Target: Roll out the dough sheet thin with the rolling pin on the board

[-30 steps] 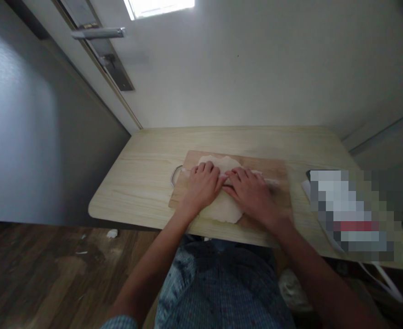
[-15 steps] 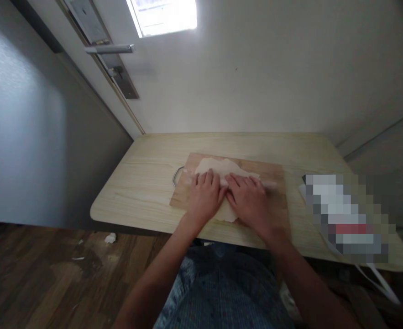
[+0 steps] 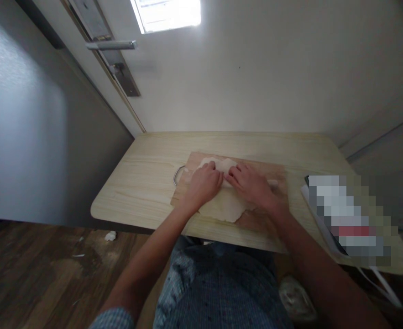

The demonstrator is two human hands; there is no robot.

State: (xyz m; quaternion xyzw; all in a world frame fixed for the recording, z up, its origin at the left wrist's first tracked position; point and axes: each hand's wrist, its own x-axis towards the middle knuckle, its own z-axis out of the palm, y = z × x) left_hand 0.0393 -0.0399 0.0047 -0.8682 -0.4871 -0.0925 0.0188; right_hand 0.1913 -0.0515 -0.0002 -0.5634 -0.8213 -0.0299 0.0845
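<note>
A thin, pale sheet of dough [image 3: 223,206] with an uneven edge lies on a wooden cutting board [image 3: 279,171]. Across the dough runs a pale rolling pin [image 3: 273,183], mostly covered by my hands, its right end showing. My left hand [image 3: 207,179] has its fingers curled over the left part of the pin. Close beside it, thumbs nearly touching, my right hand [image 3: 251,183] curls over the right part. Near the front, the dough hangs slightly past the board's edge.
The board rests on a light wooden table [image 3: 136,183] against a white door with a metal handle [image 3: 112,45]. A metal loop [image 3: 178,175] sticks out from the board's left side. At the table's right lies a blurred-out flat object [image 3: 348,219].
Both hands have moved forward over the dough with the rolling pin, and their fingers are more curled. More of the dough shows on the near side.
</note>
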